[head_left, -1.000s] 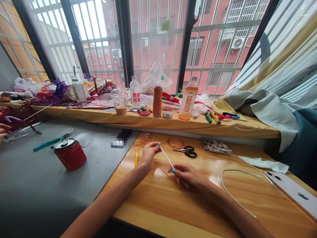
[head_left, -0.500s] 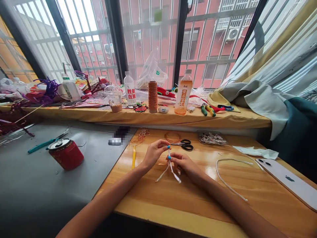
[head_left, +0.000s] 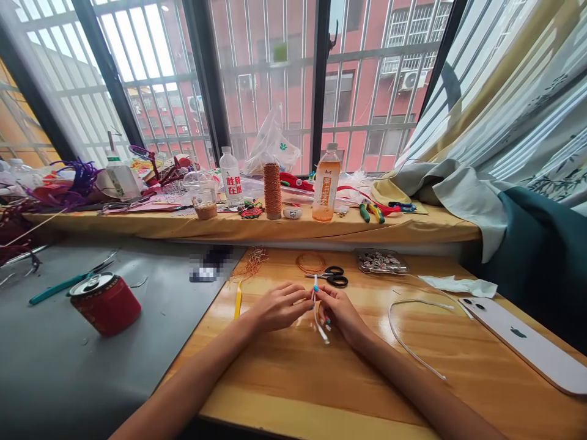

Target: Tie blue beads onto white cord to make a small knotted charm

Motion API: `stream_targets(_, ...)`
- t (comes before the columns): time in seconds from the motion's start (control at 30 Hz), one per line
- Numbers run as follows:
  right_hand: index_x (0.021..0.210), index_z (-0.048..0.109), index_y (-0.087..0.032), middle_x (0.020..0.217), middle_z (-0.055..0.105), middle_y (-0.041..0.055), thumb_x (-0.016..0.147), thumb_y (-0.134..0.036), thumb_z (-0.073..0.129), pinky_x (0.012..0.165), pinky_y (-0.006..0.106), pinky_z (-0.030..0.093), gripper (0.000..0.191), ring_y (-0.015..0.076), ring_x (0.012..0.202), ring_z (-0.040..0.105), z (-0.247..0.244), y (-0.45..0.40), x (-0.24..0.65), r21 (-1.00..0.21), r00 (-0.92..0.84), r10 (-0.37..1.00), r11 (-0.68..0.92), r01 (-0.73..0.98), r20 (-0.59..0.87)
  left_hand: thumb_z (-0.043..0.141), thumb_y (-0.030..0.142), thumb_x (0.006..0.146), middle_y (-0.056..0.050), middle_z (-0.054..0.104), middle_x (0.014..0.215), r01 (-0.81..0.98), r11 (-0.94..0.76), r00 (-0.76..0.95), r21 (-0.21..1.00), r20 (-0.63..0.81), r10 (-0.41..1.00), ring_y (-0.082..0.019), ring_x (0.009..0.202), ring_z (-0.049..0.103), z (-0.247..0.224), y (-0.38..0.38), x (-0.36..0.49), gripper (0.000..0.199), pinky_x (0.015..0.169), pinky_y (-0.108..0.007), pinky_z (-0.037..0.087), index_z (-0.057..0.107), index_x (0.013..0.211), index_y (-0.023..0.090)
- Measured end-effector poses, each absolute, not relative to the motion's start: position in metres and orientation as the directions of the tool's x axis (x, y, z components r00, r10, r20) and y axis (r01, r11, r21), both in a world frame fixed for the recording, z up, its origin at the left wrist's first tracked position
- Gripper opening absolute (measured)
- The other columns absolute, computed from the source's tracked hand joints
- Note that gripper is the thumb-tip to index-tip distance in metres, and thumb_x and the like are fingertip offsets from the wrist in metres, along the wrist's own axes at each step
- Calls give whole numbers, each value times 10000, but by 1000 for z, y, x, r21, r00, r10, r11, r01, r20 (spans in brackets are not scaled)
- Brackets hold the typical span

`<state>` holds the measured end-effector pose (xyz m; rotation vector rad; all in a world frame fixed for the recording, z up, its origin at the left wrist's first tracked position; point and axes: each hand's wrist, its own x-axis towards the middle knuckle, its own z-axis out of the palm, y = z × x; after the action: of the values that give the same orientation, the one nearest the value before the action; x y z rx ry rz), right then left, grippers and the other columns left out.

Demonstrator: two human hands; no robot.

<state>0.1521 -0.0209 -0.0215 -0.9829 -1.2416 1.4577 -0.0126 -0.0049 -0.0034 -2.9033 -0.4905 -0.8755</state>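
Over the wooden table [head_left: 275, 379], a folded white cord [head_left: 321, 332] hangs between my hands, its top end poking up above the fingers. My right hand [head_left: 342, 310] pinches the cord near its top with thumb and forefinger; blue nail polish shows. From the other side, my left hand [head_left: 283, 305] has its fingers pressed together at the cord, and its fingertips are partly hidden. Black-handled scissors [head_left: 337, 276] and a coil of copper wire [head_left: 310, 263] lie just behind the hands. Another white cord [head_left: 395, 333] curves on the table to the right.
A red can [head_left: 106, 304] and teal pliers [head_left: 62, 287] are on the grey surface at left. A yellow tool [head_left: 238, 299], a phone [head_left: 527, 342], a tissue [head_left: 458, 285] and a clear tray [head_left: 381, 261] surround the work area. Bottles line the sill [head_left: 257, 231].
My left hand has moved down from the cord's top to beside my right fingers. Its fingers now cover part of the cord. The view has shifted slightly.
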Motion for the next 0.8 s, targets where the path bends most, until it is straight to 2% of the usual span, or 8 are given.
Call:
stream_targets(0.1,748,491,-155,393,499,-61,646,-411,574,337,152,227,287,44,321,403,-20,-21,152,-980,-205,979,-49,-194,-9,376,158,807,-64,623,917,369,-930,732,9,613,296,-149,824,540,-6,-4,-9,233,742,-283,418,561,948,173)
stream_targets(0.27,697,504,-147,315,417,-86,638,-400,564,299,156,127,266,24,249,301,-18,-22,153,-987,-125,992,-8,-161,13,391,152,795,-63,554,1064,416,-878,805,-237,545,234,-173,919,497,-8,-4,-8,281,781,-319,404,489,1058,172)
stream_targets(0.37,702,503,-151,308,422,-79,648,-391,549,296,158,119,250,34,243,303,-18,-22,153,-988,-116,993,-14,-154,4,399,177,808,-52,574,1001,422,-863,803,-279,557,212,-162,890,502,-9,-2,-9,232,757,-299,410,505,1014,176)
stream_targets(0.47,766,508,-165,358,460,-73,630,-385,578,294,154,150,267,47,271,353,-19,-21,153,-979,-120,992,-53,-198,-29,403,212,818,-39,589,931,452,-869,767,-201,585,264,-144,843,512,-11,-1,-8,198,729,-275,417,514,980,186)
stream_targets(0.57,775,531,-178,474,516,-62,590,-356,633,323,147,247,276,42,348,414,-20,-20,154,-955,-106,994,-51,-291,-21,427,257,810,-46,583,922,518,-855,704,-31,583,406,-136,812,522,-12,0,-6,262,714,-259,425,469,1056,177)
stream_targets(0.63,766,562,-176,584,554,-47,562,-335,668,368,142,315,279,37,428,457,-21,-19,156,-936,-71,997,-22,-351,3,425,266,809,-46,588,872,570,-819,659,66,559,504,-134,771,531,-13,2,-5,260,679,-247,430,475,1040,157)
stream_targets(0.73,737,601,-162,685,586,-22,525,-317,705,484,145,403,282,50,559,517,-22,-17,159,-924,0,1000,18,-381,19,368,241,831,-34,590,769,618,-781,634,95,527,566,-132,698,535,-14,4,-6,201,630,-239,420,548,867,158)
stream_targets(0.8,726,611,-157,698,605,-7,510,-328,716,584,169,442,294,76,634,551,-23,-16,161,-922,21,1000,24,-388,18,349,231,836,-40,587,761,633,-768,614,97,541,575,-133,687,534,-13,5,-6,225,629,-242,414,562,844,157)
